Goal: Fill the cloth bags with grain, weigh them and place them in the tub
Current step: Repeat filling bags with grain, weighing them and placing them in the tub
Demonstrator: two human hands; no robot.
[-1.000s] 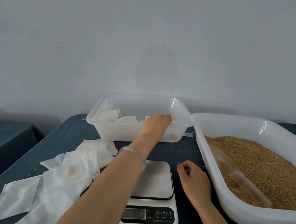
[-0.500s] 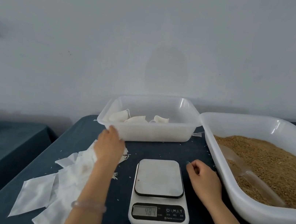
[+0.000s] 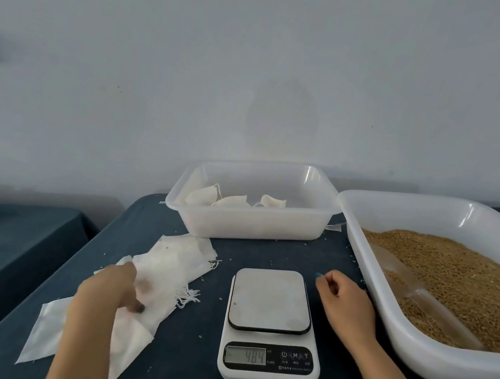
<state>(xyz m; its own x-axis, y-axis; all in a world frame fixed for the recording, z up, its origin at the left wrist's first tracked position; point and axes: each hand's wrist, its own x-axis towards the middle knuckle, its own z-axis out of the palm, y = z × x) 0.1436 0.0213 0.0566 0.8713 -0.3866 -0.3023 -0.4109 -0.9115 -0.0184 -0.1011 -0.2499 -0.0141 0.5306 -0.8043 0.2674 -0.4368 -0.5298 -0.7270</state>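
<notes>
**Picking the next empty bag from the pile**

On the dark table [image 3: 184, 358], the big white tray [image 3: 412, 353] at the right holds the grain [image 3: 456, 278], with a clear scoop [image 3: 420, 299] lying in it. Behind the scale, the smaller tub [image 3: 253, 225] already holds a few filled bags [image 3: 230, 201] along its left side. The empty cloth bags [image 3: 173, 262] lie in a loose, overlapping pile left of the scale [image 3: 271, 299], whose platform is bare though its display [image 3: 246, 355] seems to show digits.

The left hand [image 3: 107, 291] rests on the pile with fingers bent down onto the top bag; motion blur hides whether they actually pinch it. The right hand [image 3: 345, 301] lies between scale and tray, fingers loosely curled and holding nothing.

To do this step well, the left hand should probably lift a single bag by its open edge, so its neighbours stay put. The scale likely needs zeroing before weighing.
</notes>
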